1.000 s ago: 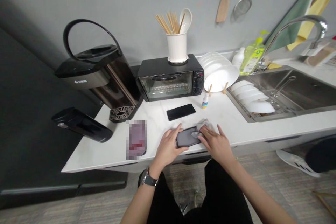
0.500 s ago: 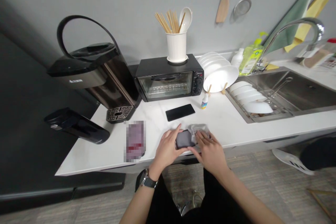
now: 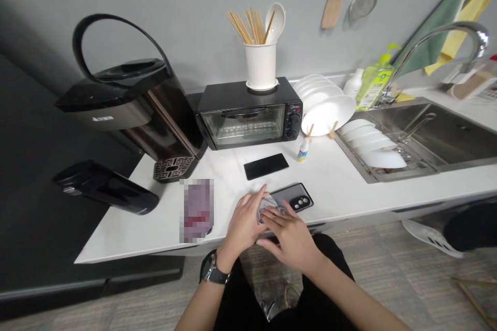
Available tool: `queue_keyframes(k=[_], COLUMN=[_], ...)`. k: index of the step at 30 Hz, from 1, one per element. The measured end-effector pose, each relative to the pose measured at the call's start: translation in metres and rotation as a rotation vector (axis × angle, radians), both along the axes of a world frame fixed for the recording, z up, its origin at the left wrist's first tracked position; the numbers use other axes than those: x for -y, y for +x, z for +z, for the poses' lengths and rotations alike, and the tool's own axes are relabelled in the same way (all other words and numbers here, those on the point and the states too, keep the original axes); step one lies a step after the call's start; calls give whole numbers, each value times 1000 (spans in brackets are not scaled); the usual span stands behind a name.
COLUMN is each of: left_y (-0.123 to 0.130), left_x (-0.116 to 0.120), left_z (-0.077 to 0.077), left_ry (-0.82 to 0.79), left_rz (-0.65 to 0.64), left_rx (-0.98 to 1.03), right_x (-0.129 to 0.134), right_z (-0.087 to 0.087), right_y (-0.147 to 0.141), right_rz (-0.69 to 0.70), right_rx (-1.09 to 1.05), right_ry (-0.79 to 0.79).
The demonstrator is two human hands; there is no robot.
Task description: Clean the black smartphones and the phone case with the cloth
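Observation:
Near the counter's front edge lies a grey-backed smartphone (image 3: 287, 195), its back facing up and its camera lenses at the right end. My left hand (image 3: 244, 221) grips the phone's left end between thumb and fingers. Under the fingers of my right hand (image 3: 292, 237), a crumpled grey cloth (image 3: 265, 204) is pressed on the left part of the phone's back; the palm hides some of the lower edge. Just behind lies a second phone (image 3: 266, 166), black face up. A small white bottle (image 3: 303, 150) with a yellow base stands to its right.
A black toaster oven (image 3: 248, 114) stands at the back, with a dark water dispenser (image 3: 155, 114) to its left. At left are a dark flask (image 3: 108, 189) and a blurred-out purple item (image 3: 198, 209). Racked plates (image 3: 326, 114) and a sink (image 3: 446, 134) occupy the right.
My right hand has slid left with the cloth, from the phone's right end to its left end, uncovering the camera lenses. My left hand keeps its grip on the phone.

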State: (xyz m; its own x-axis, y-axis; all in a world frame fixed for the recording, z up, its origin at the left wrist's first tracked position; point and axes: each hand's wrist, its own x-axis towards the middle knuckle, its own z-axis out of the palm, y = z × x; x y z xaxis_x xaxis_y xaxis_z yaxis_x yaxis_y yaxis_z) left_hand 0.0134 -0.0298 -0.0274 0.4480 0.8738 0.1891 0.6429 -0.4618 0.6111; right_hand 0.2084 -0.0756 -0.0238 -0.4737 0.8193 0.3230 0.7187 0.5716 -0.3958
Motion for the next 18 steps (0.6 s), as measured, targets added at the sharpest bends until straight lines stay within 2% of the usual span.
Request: queue_keyframes(k=[2,6,8,11,12,14,18], left_y=[-1,3,3,1,0,-1,2], left_x=[0,0,-1,-3,-3,-2,0], left_z=[0,1,1,-1,-1,-2,0], left_ry=[4,7,-3,-8,-5,7,11], left_rz=[19,28,7,8,12,26,37], left_rx=[3,1,-2,-9,-11,-9,0], right_x=[-7,-12,-6,-2,-5,-12,-13], right_z=[1,1,1,0,0,0,0], right_y=[9,32,22,-1,-2,10,43], right_rz=[-48,-295,-237,-15,17,-30,-250], right_rx=[16,98,70,-12,-19,13,102], right_ry=[-2,42,28,-33,-45,-34,33])
